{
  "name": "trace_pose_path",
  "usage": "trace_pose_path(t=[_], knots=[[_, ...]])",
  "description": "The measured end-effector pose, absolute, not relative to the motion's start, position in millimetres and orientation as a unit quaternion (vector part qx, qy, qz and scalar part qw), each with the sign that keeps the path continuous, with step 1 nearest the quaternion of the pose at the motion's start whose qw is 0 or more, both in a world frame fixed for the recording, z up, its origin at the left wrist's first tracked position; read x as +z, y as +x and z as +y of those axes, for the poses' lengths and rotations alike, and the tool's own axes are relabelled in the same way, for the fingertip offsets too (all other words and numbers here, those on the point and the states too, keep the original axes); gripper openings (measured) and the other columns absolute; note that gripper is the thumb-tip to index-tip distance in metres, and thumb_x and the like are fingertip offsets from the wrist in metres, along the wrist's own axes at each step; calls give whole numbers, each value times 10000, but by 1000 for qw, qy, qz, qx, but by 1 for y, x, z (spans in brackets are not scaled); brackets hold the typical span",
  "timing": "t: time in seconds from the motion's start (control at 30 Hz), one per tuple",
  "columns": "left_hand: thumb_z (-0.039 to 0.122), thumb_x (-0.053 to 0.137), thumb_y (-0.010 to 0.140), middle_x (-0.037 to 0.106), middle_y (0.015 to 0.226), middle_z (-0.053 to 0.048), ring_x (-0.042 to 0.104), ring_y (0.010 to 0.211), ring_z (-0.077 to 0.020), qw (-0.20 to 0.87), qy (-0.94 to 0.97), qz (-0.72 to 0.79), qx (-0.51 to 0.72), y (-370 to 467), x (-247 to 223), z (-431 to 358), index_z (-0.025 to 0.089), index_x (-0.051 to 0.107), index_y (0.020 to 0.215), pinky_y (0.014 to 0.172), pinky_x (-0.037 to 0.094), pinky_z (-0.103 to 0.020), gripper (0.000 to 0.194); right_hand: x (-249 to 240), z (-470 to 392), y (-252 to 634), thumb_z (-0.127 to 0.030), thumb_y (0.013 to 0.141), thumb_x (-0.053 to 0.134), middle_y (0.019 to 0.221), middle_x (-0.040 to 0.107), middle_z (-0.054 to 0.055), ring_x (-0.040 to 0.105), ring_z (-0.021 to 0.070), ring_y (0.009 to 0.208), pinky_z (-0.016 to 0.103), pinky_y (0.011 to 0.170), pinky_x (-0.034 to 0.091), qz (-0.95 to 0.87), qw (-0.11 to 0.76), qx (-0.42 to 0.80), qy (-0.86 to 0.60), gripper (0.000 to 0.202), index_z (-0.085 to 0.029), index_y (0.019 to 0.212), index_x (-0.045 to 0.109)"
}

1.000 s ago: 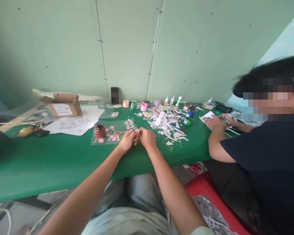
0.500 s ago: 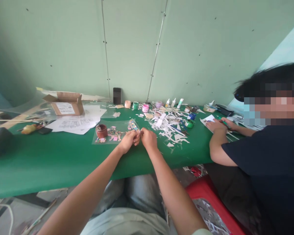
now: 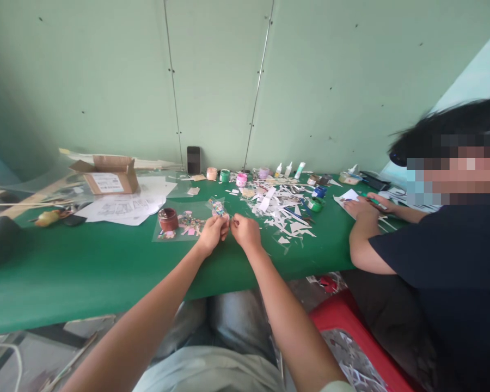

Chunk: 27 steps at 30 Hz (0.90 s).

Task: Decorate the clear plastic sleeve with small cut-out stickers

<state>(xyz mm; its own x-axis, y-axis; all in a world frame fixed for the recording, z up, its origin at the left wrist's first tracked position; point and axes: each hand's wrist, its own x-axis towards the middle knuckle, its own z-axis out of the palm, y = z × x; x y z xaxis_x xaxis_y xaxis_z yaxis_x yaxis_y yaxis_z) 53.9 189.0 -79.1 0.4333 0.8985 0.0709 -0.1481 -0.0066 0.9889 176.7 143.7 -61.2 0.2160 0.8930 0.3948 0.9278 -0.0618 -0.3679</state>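
Just above the front edge of the green table, my left hand (image 3: 214, 234) is closed on a small clear piece covered with multicoloured bits (image 3: 218, 207), which sticks out past its fingers. My right hand (image 3: 245, 231) is close beside it on the right, fingers pinched together; what they hold, if anything, is too small to make out. Left of my hands lies a clear sheet (image 3: 179, 236) with small colourful scraps (image 3: 191, 223) and a dark red jar (image 3: 169, 219) on it.
White paper scraps (image 3: 296, 216) and paint jars (image 3: 316, 204) lie right of my hands. A cardboard box (image 3: 112, 177) and printed papers (image 3: 126, 209) are at the left. A phone (image 3: 194, 160) leans on the wall. A person (image 3: 445, 250) works at the right, above a red stool (image 3: 351, 321).
My right hand has moved slightly apart from my left hand. The colourful piece in my left hand has tilted and shifted a little to the left.
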Motion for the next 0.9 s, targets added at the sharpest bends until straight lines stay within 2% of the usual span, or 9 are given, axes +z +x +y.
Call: trace_pose_path(t=[0.17, 0.47, 0.8, 0.9], knots=[[380, 600, 984, 653, 826, -2, 592, 603, -90, 634, 597, 311, 382, 52, -79, 187, 128, 650, 1017, 530, 521, -226, 259, -58, 143, 176, -190, 935, 551, 800, 760, 44, 646, 177, 722, 266, 593, 272, -637, 274, -20, -720, 192, -216, 823, 704], [386, 600, 982, 677, 902, -26, 635, 683, -116, 629, 608, 299, 381, 50, -83, 189, 132, 652, 1062, 601, 560, -265, 271, -58, 142, 175, -212, 930, 567, 783, 759, 43, 657, 182, 719, 263, 590, 274, -645, 269, -15, -715, 192, -221, 797, 705], [406, 581, 991, 649, 827, -3, 585, 601, -90, 616, 607, 283, 415, 49, -81, 189, 131, 645, 1026, 534, 517, -231, 284, -55, 143, 171, -213, 963, 536, 723, 734, 27, 644, 163, 674, 251, 577, 268, -642, 274, -36, -715, 229, -216, 810, 707], [395, 591, 987, 644, 809, 3, 578, 589, -87, 621, 611, 284, 400, 50, -82, 189, 130, 647, 1006, 527, 512, -227, 272, -55, 143, 173, -191, 936, 556, 732, 735, 28, 640, 167, 682, 255, 581, 268, -641, 273, -30, -717, 196, -217, 814, 707]])
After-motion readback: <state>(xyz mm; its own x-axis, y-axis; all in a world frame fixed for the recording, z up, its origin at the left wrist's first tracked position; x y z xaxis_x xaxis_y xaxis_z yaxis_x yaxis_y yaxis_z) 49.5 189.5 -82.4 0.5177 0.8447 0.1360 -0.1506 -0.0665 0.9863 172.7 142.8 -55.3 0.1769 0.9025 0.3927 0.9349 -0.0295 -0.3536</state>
